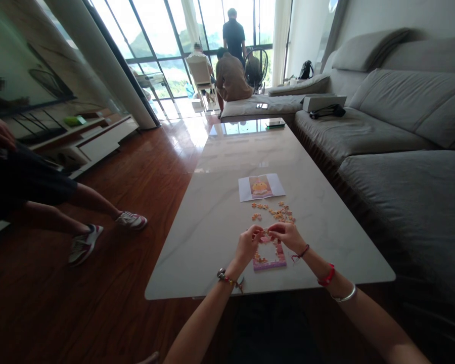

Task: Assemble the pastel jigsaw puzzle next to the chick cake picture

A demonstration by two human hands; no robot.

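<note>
My left hand [247, 244] and my right hand [288, 235] meet fingertip to fingertip over the top edge of a small pink puzzle frame [270, 259] lying on the pale marble table [220, 212]. Both hands pinch together on a tiny puzzle piece [266, 232] that is mostly hidden by the fingers. Just beyond the hands lie several loose orange puzzle pieces [277, 212]. Farther on rests a white reference sheet [261, 187] with a picture printed on it.
A grey sofa [402, 131] runs along the right of the table. At the left a person's legs in sneakers [84, 243] stand on the wooden floor. Three people [231, 71] are by the far windows. A dark phone-like object [275, 123] lies at the table's far end.
</note>
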